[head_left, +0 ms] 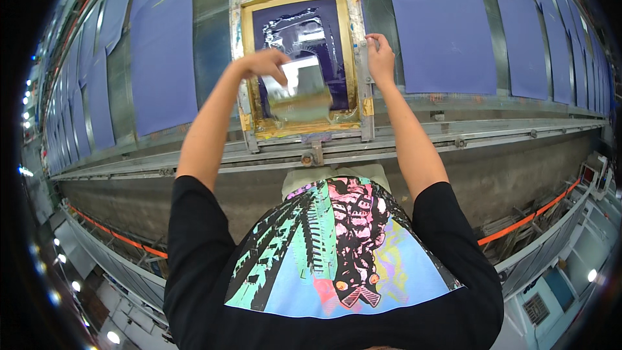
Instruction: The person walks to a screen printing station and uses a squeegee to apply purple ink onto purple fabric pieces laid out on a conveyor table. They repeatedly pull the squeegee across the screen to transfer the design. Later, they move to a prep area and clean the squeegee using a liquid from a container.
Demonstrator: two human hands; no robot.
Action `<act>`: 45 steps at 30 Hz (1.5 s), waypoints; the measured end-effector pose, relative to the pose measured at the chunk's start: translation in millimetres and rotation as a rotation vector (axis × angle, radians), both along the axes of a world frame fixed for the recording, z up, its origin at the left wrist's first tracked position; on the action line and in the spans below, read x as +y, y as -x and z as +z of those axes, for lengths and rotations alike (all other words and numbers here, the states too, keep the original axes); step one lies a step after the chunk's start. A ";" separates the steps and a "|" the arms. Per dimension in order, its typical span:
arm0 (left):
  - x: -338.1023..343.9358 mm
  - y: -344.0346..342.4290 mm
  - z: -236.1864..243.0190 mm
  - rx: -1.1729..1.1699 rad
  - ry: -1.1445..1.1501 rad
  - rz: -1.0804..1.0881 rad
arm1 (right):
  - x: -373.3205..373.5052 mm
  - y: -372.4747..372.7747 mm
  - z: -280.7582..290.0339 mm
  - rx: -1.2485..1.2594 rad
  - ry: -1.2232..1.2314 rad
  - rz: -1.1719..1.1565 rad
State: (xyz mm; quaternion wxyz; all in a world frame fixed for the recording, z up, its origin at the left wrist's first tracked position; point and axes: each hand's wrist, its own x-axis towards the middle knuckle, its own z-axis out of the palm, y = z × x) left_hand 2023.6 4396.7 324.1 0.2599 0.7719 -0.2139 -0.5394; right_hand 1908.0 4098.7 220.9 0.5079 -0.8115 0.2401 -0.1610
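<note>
A screen-printing frame (356,19) with metal rails and a yellowed inner border lies in front of me on the long table. Dark purple, glossy ink (332,39) covers its mesh. My left hand (264,65) is closed on the upper edge of a wide, flat squeegee (303,91), which is smeared by motion and tilted over the near part of the mesh. My right hand (381,61) grips the frame's right rail, with its fingers bent over the edge.
Purple sheets (440,26) lie in rows along the table on both sides of the frame. A metal rail (414,131) runs along the table's near edge, with a bracket (317,153) below the frame. Orange strips (531,212) line the structures behind me.
</note>
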 end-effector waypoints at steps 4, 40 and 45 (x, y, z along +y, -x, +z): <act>-16.2 -47.5 22.2 -0.663 0.121 0.231 | -2.9 3.1 8.2 0.040 -0.055 -0.009; -35.7 52.0 30.0 -1.180 0.092 0.481 | 2.3 8.6 67.2 0.019 -0.079 -0.022; -43.4 1.2 21.3 -1.286 -0.010 0.314 | -0.2 10.1 59.3 0.053 -0.100 -0.015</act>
